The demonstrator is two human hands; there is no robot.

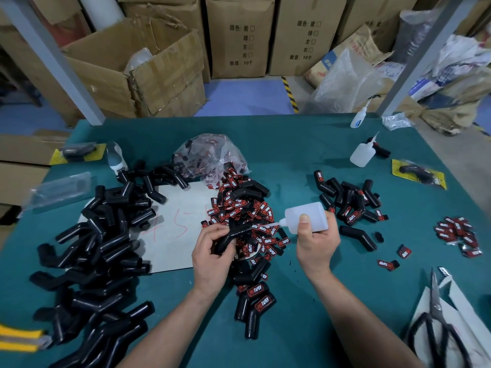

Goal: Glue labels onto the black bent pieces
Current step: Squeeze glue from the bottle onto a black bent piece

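Though faint, nozzle (268, 224) seemingly at piece (233, 234) edge.

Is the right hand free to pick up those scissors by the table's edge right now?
Probably not yet: the right hand grips the glue bottle. The scissors lie uncovered nearby, so it seems only the bottle hinders.

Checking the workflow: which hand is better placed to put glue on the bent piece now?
Right: the right hand grips the glue bottle, its nozzle pointing at the black bent piece held in the left hand.
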